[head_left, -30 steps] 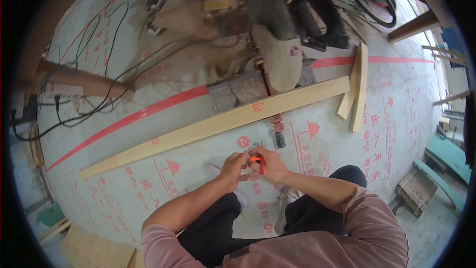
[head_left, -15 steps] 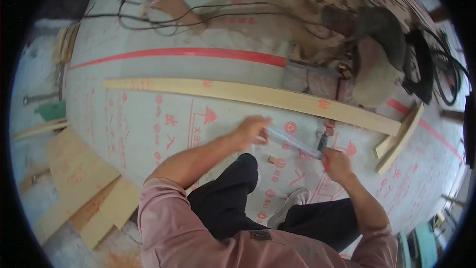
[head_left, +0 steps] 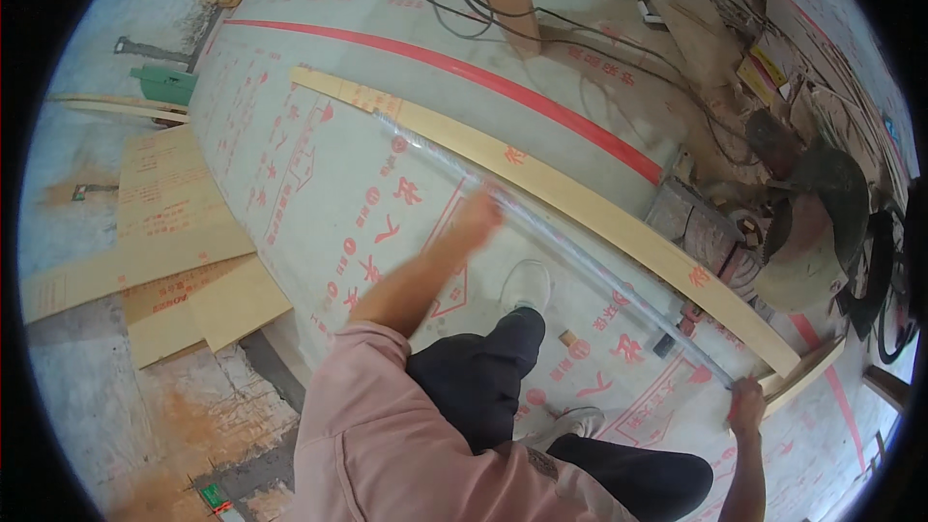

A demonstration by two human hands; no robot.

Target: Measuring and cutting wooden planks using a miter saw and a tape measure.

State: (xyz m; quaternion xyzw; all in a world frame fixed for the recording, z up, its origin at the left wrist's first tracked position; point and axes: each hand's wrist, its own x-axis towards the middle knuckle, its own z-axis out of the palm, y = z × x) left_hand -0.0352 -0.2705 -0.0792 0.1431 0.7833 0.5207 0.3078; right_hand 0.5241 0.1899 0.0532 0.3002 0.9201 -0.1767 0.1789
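A long, thin, shiny silver-grey strip [head_left: 590,266] stretches diagonally just on the near side of a long pale wooden board [head_left: 541,174], roughly alongside it. My right hand [head_left: 747,408] is closed round the strip's near right end, close to the board's end. My left hand [head_left: 477,220] is at the strip's middle, smeared by motion; whether its fingers grip is unclear. Beyond that hand the strip runs on to the far left. A small dark-and-red tool [head_left: 677,329] lies partly hidden beside the strip. A small wood block [head_left: 568,336] rests near my shoes.
A dusty power saw [head_left: 812,222] stands on the right, with black cables [head_left: 628,43] trailing across the covered floor. Short wood strips [head_left: 807,377] lie by the board's right end. Flat panels [head_left: 184,203] are stacked at left, near a green case [head_left: 164,84].
My hands have moved apart, the right one outward to the right. Much more of the strip now shows, reaching past my left hand. The view has turned and one foot has shifted.
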